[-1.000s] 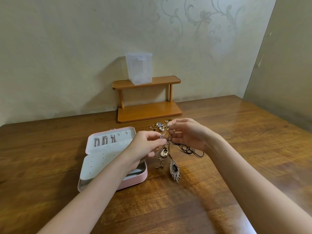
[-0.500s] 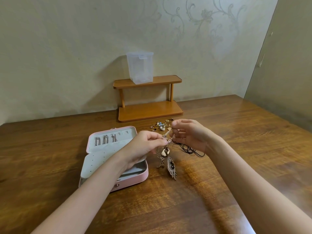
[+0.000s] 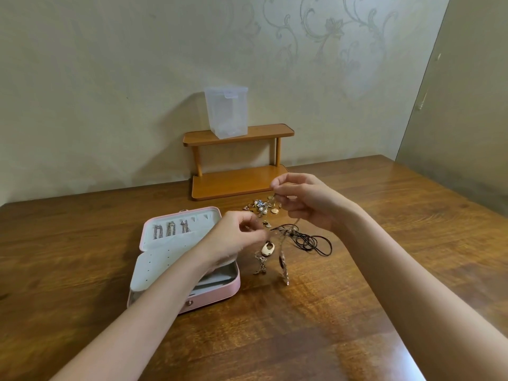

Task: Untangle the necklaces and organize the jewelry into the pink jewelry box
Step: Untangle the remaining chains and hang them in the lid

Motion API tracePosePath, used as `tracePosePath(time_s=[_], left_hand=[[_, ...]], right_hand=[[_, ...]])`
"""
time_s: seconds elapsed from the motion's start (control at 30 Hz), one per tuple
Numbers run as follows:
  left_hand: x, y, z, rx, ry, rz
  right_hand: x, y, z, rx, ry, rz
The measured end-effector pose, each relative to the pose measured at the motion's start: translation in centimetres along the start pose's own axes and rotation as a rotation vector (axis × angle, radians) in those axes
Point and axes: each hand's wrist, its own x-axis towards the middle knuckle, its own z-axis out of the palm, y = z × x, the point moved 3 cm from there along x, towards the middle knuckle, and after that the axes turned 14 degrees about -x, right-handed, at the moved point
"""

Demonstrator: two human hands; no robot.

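The pink jewelry box (image 3: 220,294) lies open on the table, with a few chains (image 3: 170,229) hung in its lid. My left hand (image 3: 236,237) hovers over the box's right side and pinches the tangled necklaces (image 3: 277,243). A gold oval pendant (image 3: 268,248), a small charm and a feather pendant (image 3: 283,266) dangle below it. My right hand (image 3: 305,202) is raised higher and pinches a thin chain of the same tangle. A black cord (image 3: 313,242) trails on the table under my right hand.
A heap of small jewelry (image 3: 261,207) lies behind the hands. A two-tier wooden shelf (image 3: 236,182) stands against the wall with a clear plastic container (image 3: 226,114) on top. The wooden table (image 3: 302,325) spreads around.
My right hand has lifted up and away from my left, drawing a chain out of the tangle. The pendants swing below my left hand.
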Motion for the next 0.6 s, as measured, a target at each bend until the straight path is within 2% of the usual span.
tracePosePath(time_s=[0.1, 0.17, 0.27, 0.37, 0.43, 0.6], left_hand=[[-0.2, 0.3, -0.5, -0.534, 0.022, -0.037], [-0.3, 0.6, -1.1, -0.729, 0.047, -0.052], [-0.3, 1.0, -1.4, -0.742, 0.061, -0.059], [-0.2, 1.2, -1.3, -0.601, 0.078, -0.049], [-0.2, 1.3, -1.2, -0.564, 0.079, -0.038], [-0.3, 1.4, -1.3, -0.592, 0.070, -0.024]], right_hand=[[-0.3, -0.3, -0.7, -0.137, -0.032, 0.023], [-0.5, -0.3, -1.2, -0.260, -0.038, 0.047], [-0.6, -0.3, -1.3, -0.393, -0.060, 0.065], [-0.7, -0.5, -0.8, -0.489, -0.141, 0.076], [-0.7, -0.6, -0.5, -0.463, -0.185, 0.057], [-0.5, -0.7, -0.3, -0.287, -0.166, -0.024]])
